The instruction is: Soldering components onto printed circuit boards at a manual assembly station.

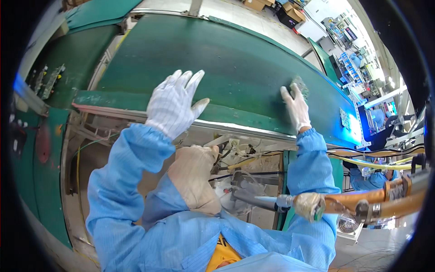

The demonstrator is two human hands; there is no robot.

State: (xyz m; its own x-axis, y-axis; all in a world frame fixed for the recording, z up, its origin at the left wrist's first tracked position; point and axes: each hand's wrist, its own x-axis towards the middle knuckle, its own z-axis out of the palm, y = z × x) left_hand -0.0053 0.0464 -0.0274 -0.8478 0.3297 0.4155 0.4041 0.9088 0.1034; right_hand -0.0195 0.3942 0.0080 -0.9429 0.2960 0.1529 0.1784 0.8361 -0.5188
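My left hand (171, 103), in a white striped glove, hovers over the near edge of a green conveyor belt (217, 59). Its fingers are stretched out, the thumb stands apart, and nothing is in it. Farther right, over the belt, my gloved right hand (297, 110) has a small green circuit board (301, 88) at its fingertips. The board looks tilted and a little blurred; thumb and forefinger show on its near left side, while the other fingers are hidden. Another circuit board (345, 119) lies farther right on the belt, under bluish light.
Upright circuit boards (53, 81) stand on a green surface at the left. An orange-brown pipe (353, 202) with hose fittings crosses in front of my right arm. Below the belt's metal edge are cables and frame bars. Cardboard boxes (293, 11) and machines stand beyond.
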